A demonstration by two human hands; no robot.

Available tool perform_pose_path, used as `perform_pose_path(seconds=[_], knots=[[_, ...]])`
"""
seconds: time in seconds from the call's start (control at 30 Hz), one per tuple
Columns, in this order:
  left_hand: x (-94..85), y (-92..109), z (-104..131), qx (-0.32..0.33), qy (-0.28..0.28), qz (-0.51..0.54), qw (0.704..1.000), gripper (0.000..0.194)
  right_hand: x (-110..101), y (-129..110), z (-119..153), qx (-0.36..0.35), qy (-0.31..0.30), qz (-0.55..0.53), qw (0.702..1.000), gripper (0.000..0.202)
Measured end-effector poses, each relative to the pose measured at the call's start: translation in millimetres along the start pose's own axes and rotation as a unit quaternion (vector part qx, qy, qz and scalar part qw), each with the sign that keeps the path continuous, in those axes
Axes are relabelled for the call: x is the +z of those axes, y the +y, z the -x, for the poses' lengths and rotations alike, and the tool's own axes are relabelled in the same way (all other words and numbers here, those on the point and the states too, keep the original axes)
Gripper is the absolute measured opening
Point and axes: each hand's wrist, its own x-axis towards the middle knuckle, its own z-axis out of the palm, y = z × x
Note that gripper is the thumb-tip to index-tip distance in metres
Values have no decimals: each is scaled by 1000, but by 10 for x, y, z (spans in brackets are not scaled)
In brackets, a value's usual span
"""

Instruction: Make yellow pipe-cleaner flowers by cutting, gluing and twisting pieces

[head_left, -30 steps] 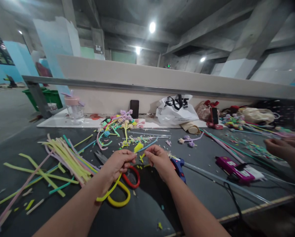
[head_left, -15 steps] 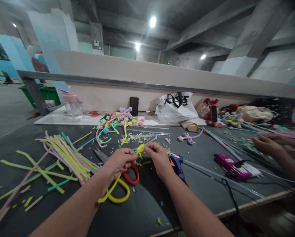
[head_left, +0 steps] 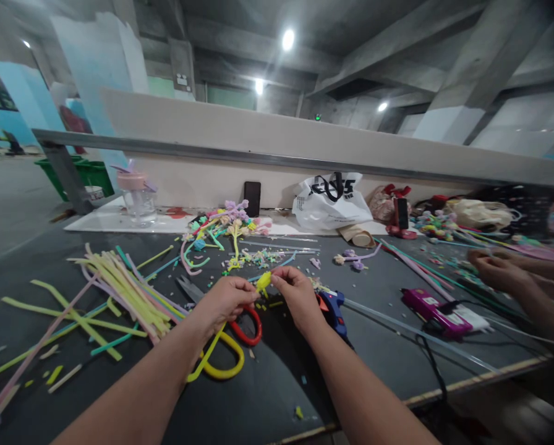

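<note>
Between my two hands is a small yellow flower-like piece (head_left: 263, 282) on a thin yellow stem (head_left: 207, 355), which bends down below my left wrist. My left hand (head_left: 228, 300) pinches it from the left. The fingertips of my right hand (head_left: 296, 293) are closed on its right edge; the exact grip is too small to make out. Scissors with a red handle loop (head_left: 258, 330) and a yellow handle loop (head_left: 230, 372) lie under my left hand. Partly hidden behind my right hand is a blue glue gun (head_left: 335, 311).
A bundle of pale yellow strips (head_left: 133, 290) lies left. Finished-looking coloured flowers (head_left: 230, 219) are heaped at the back, before a phone (head_left: 252, 199) and a white bag (head_left: 330, 204). A purple power strip (head_left: 437, 314) with cables sits right, near another person's hands (head_left: 499, 272).
My hands stay nearly in place, the yellow piece turned slightly between the fingers. The other person's hands at the right have shifted a little to the left.
</note>
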Motion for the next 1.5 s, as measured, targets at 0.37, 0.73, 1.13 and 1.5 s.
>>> perform_pose_path(seconds=[0.37,0.73,1.13,1.5], knots=[[-3,7,-5,-1,1,-19,1000,20,7,32,2,20,2,31,999,14],[1,-7,-13,6,-2,-33,999,19,24,23,0,13,17,81,996,12],[-20,-31,-32,-5,-30,-6,1000,25,23,76,-3,3,11,88,996,13],[-56,-13,-26,-23,-64,37,997,26,3,31,15,-15,-13,45,999,21]])
